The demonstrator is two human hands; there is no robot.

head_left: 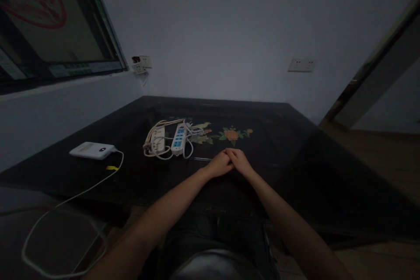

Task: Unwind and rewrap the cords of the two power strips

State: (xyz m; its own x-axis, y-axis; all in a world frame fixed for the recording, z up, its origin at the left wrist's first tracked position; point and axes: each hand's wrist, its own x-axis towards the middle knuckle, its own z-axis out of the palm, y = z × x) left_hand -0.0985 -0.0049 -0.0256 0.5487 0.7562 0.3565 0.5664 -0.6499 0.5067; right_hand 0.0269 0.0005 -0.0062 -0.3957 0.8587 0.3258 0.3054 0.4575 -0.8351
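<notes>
My left hand (221, 165) and my right hand (240, 162) rest folded together near the table's front edge, the right one partly over the left one's fingers. Both are closed against each other, with no object visible in either. Beyond them and to the left lie two power strips. The nearer one to my hands is a white power strip with blue sockets (178, 139). Beside it is a cream power strip (159, 141), with its cord (151, 133) looped around it. The fingertips are partly hidden where the hands overlap.
The dark table (295, 153) has a painted flower (231, 134) on its top. On its left side lies a white power bank-like device (92, 150), its white cable (88, 189) hanging over the edge. Wall sockets (302, 65) and a window (59, 22) are behind.
</notes>
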